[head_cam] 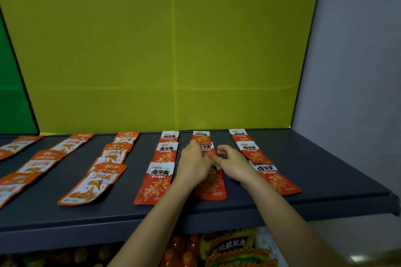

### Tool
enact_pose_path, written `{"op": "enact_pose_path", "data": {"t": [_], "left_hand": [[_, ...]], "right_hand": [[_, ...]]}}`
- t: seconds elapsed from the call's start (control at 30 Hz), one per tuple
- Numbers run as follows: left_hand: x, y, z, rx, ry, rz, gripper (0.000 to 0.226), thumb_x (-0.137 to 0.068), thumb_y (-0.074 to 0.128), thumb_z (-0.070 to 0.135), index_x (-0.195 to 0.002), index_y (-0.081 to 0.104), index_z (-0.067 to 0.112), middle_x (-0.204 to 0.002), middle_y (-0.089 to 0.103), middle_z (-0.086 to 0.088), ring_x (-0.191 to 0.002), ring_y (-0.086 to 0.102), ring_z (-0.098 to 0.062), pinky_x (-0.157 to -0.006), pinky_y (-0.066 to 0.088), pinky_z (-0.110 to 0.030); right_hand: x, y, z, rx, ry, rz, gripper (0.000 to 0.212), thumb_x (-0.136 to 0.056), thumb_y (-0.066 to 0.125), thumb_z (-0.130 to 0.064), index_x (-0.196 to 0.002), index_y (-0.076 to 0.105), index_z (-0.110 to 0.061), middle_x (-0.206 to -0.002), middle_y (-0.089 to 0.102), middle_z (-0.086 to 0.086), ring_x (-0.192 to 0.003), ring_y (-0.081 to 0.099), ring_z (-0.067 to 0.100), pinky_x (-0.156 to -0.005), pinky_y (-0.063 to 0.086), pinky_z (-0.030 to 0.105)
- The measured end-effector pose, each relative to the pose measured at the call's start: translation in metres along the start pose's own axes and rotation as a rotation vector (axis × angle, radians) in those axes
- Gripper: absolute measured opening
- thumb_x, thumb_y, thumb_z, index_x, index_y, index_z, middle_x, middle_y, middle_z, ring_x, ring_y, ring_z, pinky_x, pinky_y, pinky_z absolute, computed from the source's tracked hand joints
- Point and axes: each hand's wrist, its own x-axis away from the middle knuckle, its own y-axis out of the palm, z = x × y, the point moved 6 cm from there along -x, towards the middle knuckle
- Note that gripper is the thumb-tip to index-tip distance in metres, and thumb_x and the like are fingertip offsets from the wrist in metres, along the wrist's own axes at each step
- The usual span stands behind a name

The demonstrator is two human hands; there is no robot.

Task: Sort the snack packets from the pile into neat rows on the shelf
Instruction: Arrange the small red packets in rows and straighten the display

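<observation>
Red snack packets lie in rows on the dark shelf [314, 171]. Both my hands are over the middle red row. My left hand [193, 163] lies on the top end of the front packet [211, 186], fingers curved down onto it. My right hand [233, 163] pinches that packet's top edge with thumb and fingers. The packet's upper half is hidden under my hands. Behind them the row's middle packet [206, 147] and back packet [201, 136] lie flat. Red rows flank it on the left [155, 182] and right [275, 178].
Orange-and-white packets [91, 184] fill several overlapping rows on the shelf's left half. A yellow-green back panel [173, 50] rises behind the shelf and a grey wall stands at the right. Below the shelf's front lip are bottles and yellow snack bags [230, 247].
</observation>
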Motion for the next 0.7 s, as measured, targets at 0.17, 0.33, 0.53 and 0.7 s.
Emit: {"op": "enact_pose_path", "data": {"t": [0.17, 0.33, 0.53, 0.7], "left_hand": [[-0.032, -0.001, 0.008, -0.066, -0.059, 0.023, 0.031, -0.088, 0.041, 0.004, -0.117, 0.041, -0.007, -0.126, 0.047, -0.026, -0.117, 0.045, -0.04, -0.094, 0.038, -0.045], [-0.044, 0.015, -0.002, -0.166, -0.113, 0.021, 0.04, -0.091, 0.041, 0.011, -0.125, 0.038, -0.009, -0.136, 0.041, -0.027, -0.128, 0.037, -0.04, -0.103, 0.031, -0.044], [-0.046, 0.022, -0.006, -0.237, -0.119, 0.037, 0.039, -0.092, 0.04, 0.014, -0.125, 0.039, -0.006, -0.135, 0.046, -0.023, -0.128, 0.038, -0.037, -0.102, 0.032, -0.043], [-0.048, 0.024, -0.008, -0.243, -0.12, 0.028, 0.039, -0.092, 0.042, 0.019, -0.123, 0.042, -0.005, -0.133, 0.048, -0.022, -0.126, 0.04, -0.036, -0.1, 0.034, -0.043]], "right_hand": [[-0.023, 0.004, -0.001, -0.027, 0.071, -0.008, 0.049, -0.093, 0.05, -0.023, -0.139, 0.038, -0.008, -0.142, 0.046, 0.01, -0.129, 0.045, 0.024, -0.104, 0.04, 0.035], [-0.042, 0.001, 0.0, 0.041, 0.074, 0.074, 0.042, -0.094, 0.047, -0.016, -0.134, 0.043, -0.003, -0.137, 0.05, 0.014, -0.126, 0.048, 0.028, -0.104, 0.039, 0.039], [-0.05, 0.004, 0.003, 0.126, 0.016, 0.138, 0.034, -0.095, 0.046, -0.012, -0.127, 0.051, -0.005, -0.129, 0.059, 0.011, -0.122, 0.052, 0.027, -0.099, 0.042, 0.034], [-0.055, 0.008, 0.005, 0.148, -0.017, 0.152, 0.031, -0.094, 0.045, -0.014, -0.122, 0.055, -0.008, -0.126, 0.061, 0.011, -0.12, 0.053, 0.027, -0.094, 0.044, 0.033]]}}
